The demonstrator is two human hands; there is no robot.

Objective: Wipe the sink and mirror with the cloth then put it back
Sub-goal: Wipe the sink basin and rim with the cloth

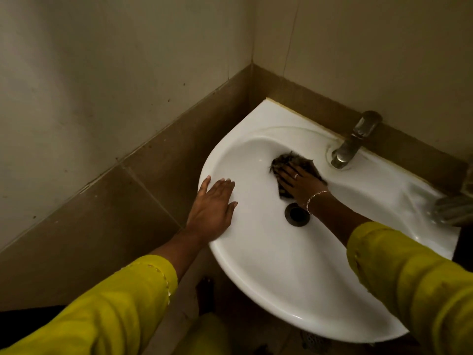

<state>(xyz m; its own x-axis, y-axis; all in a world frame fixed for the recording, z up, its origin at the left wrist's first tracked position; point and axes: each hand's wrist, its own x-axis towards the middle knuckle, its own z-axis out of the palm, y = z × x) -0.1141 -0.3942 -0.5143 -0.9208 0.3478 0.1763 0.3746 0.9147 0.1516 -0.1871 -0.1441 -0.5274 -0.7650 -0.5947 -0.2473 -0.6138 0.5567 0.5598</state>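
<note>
A white corner sink (pixel 268 272) fills the middle and right of the head view. Inside its bowl, just below the tap, lies a dark patterned cloth (pixel 289 160). My right hand (pixel 300 184) presses flat on the cloth, fingers spread over it, against the far wall of the bowl. My left hand (pixel 213 206) rests flat on the sink's left rim, fingers apart, holding nothing. The dark drain hole (pixel 297 214) sits just below my right wrist. No mirror is in view.
A metal tap (pixel 354 140) stands at the back rim of the sink. A blurred dark object (pixel 453 210) sits at the sink's far right edge. Brown tiles (pixel 153 175) and pale walls close in the corner. A floor drain grate (pixel 313 342) shows below the sink.
</note>
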